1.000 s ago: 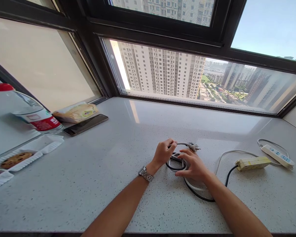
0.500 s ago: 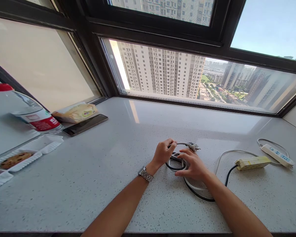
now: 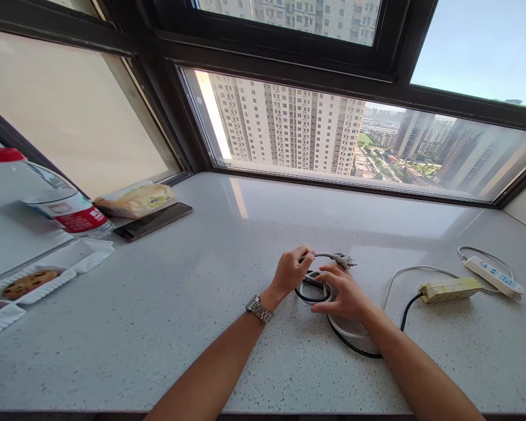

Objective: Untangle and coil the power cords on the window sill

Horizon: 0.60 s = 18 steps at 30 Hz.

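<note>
- Bottle [image 3: 48, 196] w/ red cap lies on its side far left, on a raised ledge; white trays [image 3: 48, 272] w/ a cookie sit in front of it.
- Snack packet [image 3: 135, 200] & dark phone [image 3: 152, 221] lie just right of bottle, near the window corner.
- Left hand [image 3: 290, 272], watch on wrist, is curled closed, pinching the grey cord [image 3: 322, 255] just behind its plug [image 3: 344, 260]; plug sticks out to the right, above the counter [image 3: 158, 327].
- Right hand [image 3: 344, 295] lies mostly flat, fingers loosely spread, pressing down on the coiled cables [image 3: 348, 342] (white + black loops) at counter centre; hands nearly touching.
- Yellowish power strip [image 3: 449, 289] lies further right, cables running to it; white power strip [image 3: 493, 276] w/ blue sockets just beyond, far right.
</note>
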{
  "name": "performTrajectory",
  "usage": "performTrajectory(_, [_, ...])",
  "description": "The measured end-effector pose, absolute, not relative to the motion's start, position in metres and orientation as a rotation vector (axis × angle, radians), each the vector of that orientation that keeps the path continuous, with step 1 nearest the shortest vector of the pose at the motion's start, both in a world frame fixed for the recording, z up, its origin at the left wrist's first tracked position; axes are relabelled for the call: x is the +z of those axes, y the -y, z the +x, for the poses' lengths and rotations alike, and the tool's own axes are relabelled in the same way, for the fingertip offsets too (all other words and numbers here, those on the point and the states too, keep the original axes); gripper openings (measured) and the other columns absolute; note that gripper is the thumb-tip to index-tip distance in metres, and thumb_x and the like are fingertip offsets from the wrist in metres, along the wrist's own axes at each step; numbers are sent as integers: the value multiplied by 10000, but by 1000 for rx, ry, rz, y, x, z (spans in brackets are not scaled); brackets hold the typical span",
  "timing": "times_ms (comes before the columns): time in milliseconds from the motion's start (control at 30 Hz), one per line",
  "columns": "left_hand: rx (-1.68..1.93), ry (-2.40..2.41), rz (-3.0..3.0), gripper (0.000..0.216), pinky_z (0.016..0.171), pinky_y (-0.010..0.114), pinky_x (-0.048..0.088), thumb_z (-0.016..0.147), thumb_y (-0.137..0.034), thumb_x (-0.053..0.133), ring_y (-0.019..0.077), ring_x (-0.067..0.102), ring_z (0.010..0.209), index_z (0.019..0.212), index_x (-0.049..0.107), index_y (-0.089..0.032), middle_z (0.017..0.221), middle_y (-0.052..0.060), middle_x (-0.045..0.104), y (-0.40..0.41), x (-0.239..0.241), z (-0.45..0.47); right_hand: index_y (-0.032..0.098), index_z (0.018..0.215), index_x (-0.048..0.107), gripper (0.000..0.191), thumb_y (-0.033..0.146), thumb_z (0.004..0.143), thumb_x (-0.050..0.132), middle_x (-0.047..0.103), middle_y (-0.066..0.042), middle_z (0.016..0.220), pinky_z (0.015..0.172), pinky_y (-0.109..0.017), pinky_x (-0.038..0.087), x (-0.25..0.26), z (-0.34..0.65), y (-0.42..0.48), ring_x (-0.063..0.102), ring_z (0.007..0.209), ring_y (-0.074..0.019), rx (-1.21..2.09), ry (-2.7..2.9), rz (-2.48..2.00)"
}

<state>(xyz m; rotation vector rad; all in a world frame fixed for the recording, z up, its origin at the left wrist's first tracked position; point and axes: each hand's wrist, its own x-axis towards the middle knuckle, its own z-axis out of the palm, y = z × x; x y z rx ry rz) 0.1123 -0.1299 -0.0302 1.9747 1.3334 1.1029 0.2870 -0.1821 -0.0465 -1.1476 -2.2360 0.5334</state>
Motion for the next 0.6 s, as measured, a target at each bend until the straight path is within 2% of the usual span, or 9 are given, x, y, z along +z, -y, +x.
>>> performTrajectory(600, [1087,-1341,1967,344,495,232,288,823,-436,371,116,406,465,642,510,-178,467,-50,405,130,-29,112,197,1129,625,600,532,654,773,526,-125,1294,1010,-458,378,-48,287,181,469,1204,-298,545,2237,-1163])
